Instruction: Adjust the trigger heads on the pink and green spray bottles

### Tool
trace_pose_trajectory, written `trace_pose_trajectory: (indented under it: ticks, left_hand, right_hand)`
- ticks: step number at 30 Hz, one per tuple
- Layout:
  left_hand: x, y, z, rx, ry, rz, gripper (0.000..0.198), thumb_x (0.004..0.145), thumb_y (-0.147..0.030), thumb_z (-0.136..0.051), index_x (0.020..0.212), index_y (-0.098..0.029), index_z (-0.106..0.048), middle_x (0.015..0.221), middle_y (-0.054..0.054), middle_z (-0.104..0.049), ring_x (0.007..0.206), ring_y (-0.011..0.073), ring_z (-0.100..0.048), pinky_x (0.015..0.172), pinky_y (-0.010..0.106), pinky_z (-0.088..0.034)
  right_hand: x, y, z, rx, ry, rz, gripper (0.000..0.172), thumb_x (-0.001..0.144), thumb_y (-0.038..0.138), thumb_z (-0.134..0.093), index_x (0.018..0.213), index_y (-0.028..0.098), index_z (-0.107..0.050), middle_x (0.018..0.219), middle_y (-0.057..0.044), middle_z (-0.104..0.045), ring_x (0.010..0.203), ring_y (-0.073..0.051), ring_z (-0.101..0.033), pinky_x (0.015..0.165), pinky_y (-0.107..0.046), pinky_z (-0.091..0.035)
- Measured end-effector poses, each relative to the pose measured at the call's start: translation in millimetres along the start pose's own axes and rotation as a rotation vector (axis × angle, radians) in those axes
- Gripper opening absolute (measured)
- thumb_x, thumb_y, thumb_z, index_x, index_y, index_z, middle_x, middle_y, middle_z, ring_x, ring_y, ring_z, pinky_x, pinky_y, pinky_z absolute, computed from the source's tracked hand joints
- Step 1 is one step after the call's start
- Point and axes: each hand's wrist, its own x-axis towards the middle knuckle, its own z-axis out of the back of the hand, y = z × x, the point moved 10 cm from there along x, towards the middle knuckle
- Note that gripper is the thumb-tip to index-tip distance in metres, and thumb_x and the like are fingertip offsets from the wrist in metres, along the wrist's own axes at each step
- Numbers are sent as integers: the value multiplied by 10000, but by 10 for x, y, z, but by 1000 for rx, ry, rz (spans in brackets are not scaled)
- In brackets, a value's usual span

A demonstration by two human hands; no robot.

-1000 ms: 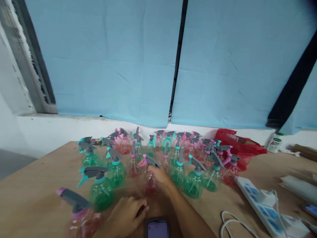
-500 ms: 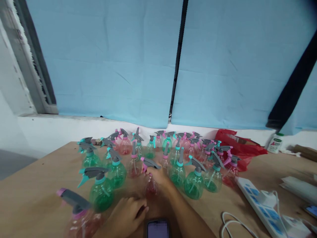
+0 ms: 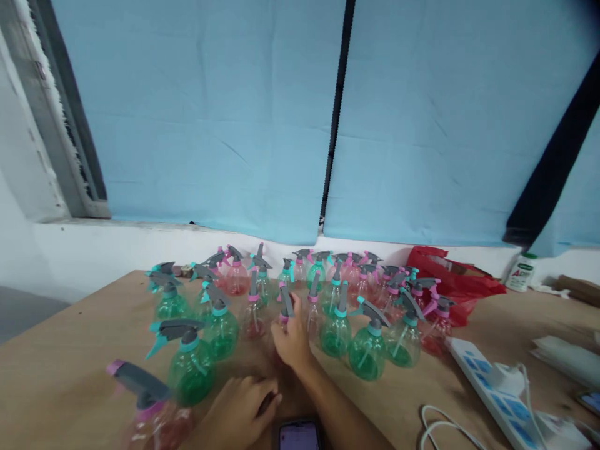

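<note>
Among the rows of spray bottles, my right hand [image 3: 294,342] is closed around a pink spray bottle [image 3: 285,302] with a grey trigger head; the hand hides most of its body. My left hand [image 3: 247,405] rests on the table with its fingers curled in, and I see nothing held in it. Left of it stand a green spray bottle [image 3: 191,374] and, nearer me, a pink spray bottle [image 3: 159,425]. Right of my right hand are a slim pink spray bottle [image 3: 313,312] and a green spray bottle [image 3: 335,336]. Just below my hands lies a phone [image 3: 299,436].
Several more green and pink bottles spread back toward the white wall [image 3: 117,244]. At right are a red plastic bag [image 3: 459,281], a white bottle with a green cap [image 3: 521,274], a power strip [image 3: 487,390] with plugs, and a white cable [image 3: 438,424].
My right hand has shifted its grip from the trigger head down to the bottle's neck and body. The spray head has turned to point away from me. My left hand has barely moved.
</note>
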Motion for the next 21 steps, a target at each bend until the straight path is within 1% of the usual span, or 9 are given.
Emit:
trace_pose_trajectory:
  ticks: [1,3,6,10,13,17,21]
  left_hand:
    - [-1,1,-3,1,3,4,345,1070,-397,-388,965,-250,-682,880,54,-757,845,271,-714,705,337,-413]
    - [-3,-6,-5,1,11,7,341,1067,-396,-391,965,-251,-684,880,51,-759,841,270,-716,703,340,-412]
    - [-6,-18,7,16,26,13,348,1068,-395,-387,954,-251,-683,876,47,-763,837,264,-721,695,335,-409]
    - [-11,-37,42,28,35,17,333,1069,-388,-388,970,-257,-678,882,38,-768,829,264,-725,677,334,-404]
    - [-16,-39,42,25,40,17,344,1075,-393,-376,976,-259,-677,894,36,-772,830,269,-726,678,340,-407]
    - [-19,-24,8,42,47,23,340,1071,-395,-377,994,-262,-679,929,48,-776,864,292,-729,700,364,-421]
    - [-11,-29,6,31,57,25,350,1076,-399,-360,999,-271,-676,930,41,-777,865,298,-734,718,384,-430]
  right_hand:
    - [-16,-15,-23,7,26,9,715,749,138,-577,1428,194,-359,1210,-126,-591,1152,-285,-597,1068,-459,-443]
    - [-36,-68,-66,22,50,1,720,703,121,-582,1383,185,-355,1190,-112,-585,1127,-274,-605,1069,-461,-451]
    - [-45,-137,-167,7,84,-17,701,704,126,-611,1356,173,-356,1238,-133,-571,1169,-276,-588,1094,-468,-440]
    - [-43,-204,-229,7,72,-36,734,816,133,-579,1487,151,-283,1390,-189,-537,1312,-279,-549,1157,-463,-407]
    - [-32,-245,-205,-15,32,-44,692,896,162,-534,1539,157,-276,1504,-200,-483,1422,-279,-481,1204,-471,-367]
    - [-19,-235,-195,-41,25,-50,693,919,186,-528,1558,151,-262,1558,-211,-435,1462,-292,-442,1226,-500,-338]
    - [-42,-89,-88,-70,-66,-33,703,933,221,-543,1560,138,-235,1574,-226,-394,1499,-300,-380,1240,-513,-307]
